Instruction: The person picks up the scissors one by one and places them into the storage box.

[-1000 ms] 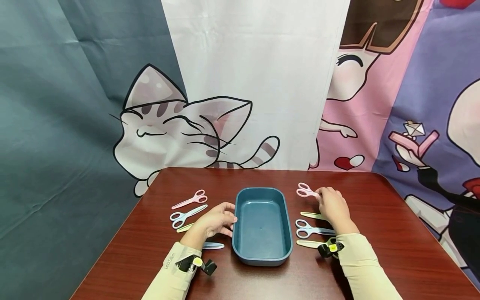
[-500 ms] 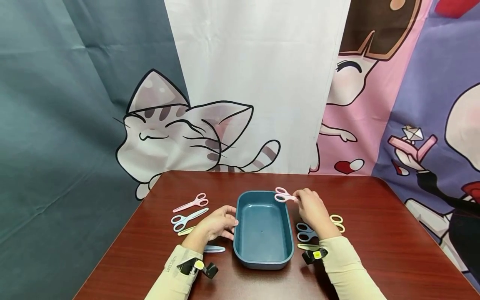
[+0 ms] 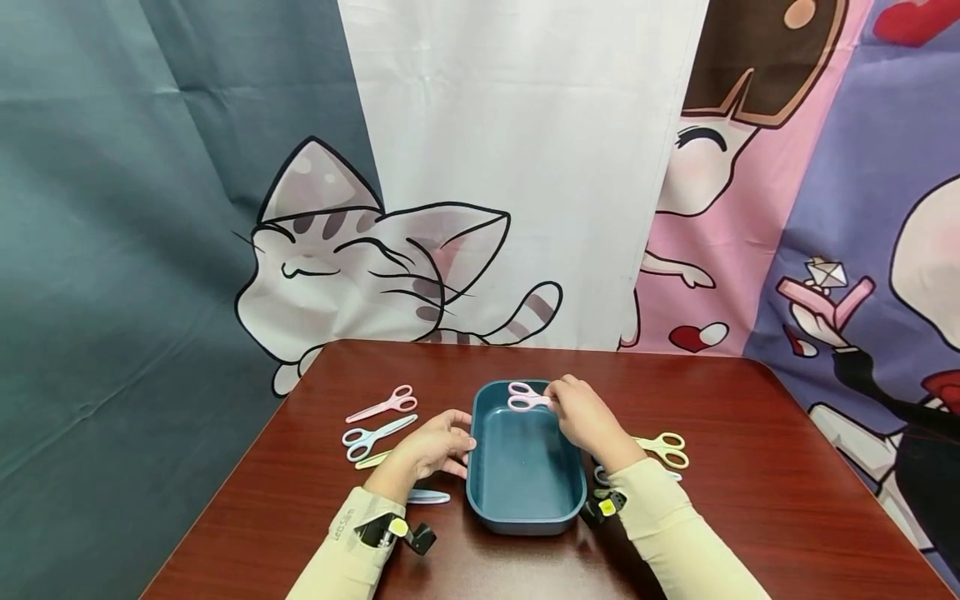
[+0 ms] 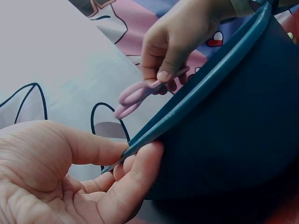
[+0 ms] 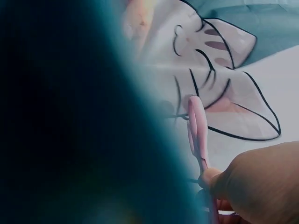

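A: How is the right hand (image 3: 588, 421) set?
B: Its thumb and fingers pinch the pink scissors (image 3: 525, 398) just past the loops, over the far end of the box (image 3: 528, 483).
A: And doing this well?
B: I'd hold them lightly but surely, lower them inside the box, clear of its walls, then release gently so nothing clatters. The left hand (image 3: 433, 446) pinches the box's left rim, which should stop it sliding.
A: How do the scissors look?
B: Pale pink, with two rounded loops pointing left; the grip hides most of the blades. I'd judge them light.
A: Further out?
B: Another pink pair (image 3: 386, 404) lies left of the box; a yellow pair (image 3: 666, 448), right of it.
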### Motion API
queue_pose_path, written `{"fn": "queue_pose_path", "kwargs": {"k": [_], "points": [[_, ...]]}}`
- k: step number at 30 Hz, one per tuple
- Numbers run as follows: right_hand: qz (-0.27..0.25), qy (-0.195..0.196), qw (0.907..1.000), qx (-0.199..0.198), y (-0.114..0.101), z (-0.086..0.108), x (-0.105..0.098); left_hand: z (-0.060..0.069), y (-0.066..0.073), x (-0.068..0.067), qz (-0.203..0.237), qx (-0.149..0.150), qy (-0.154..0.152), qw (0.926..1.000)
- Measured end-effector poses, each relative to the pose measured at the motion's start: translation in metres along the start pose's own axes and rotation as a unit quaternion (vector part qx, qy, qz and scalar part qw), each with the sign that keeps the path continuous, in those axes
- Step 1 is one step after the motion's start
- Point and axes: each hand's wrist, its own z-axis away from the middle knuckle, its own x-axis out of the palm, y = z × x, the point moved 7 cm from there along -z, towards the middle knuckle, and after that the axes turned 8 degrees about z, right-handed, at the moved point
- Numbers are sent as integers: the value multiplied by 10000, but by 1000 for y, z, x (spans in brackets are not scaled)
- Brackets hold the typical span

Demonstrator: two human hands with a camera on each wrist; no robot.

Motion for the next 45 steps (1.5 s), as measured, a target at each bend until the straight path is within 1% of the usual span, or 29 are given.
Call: {"fn": "queue_pose_path", "kwargs": {"k": [7,13,19,26,28,30,34,36,40,43,45], "points": [[235,-354,9987,-268,-11,-12,-6,0,1,-5,6,77,50,10000],[252,-612,9976,-209,-11,-15,-10,1,-1,-2,55,46,22,10000],[173,-805,9966,-104,-12,-19,-6,1,-1,-2,17,84,48,10000],[248,-960,9939,-480,-22,-28,1,-1,-2,-2,29,81,17,10000],[275,-1011,9931,-533,-26,-31,2,-1,-2,-2,30,67,16,10000],[387,-1039,9919,-622,-31,-34,3,-1,-2,-2,34,55,12,10000],[746,-1133,9870,-859,-41,-40,9,-1,-1,-1,25,50,21,10000],[997,-1202,9828,-981,-45,-42,14,-1,-1,-1,5,72,22,10000],[1374,-1383,9754,-1029,-49,-43,24,-1,-1,1,-19,85,43,10000],[1652,-1559,9684,-1032,-51,-43,31,-1,-2,1,11,89,47,9999],[1882,-1621,9622,-1118,-52,-43,36,-1,-2,1,45,106,14,9999]]}}
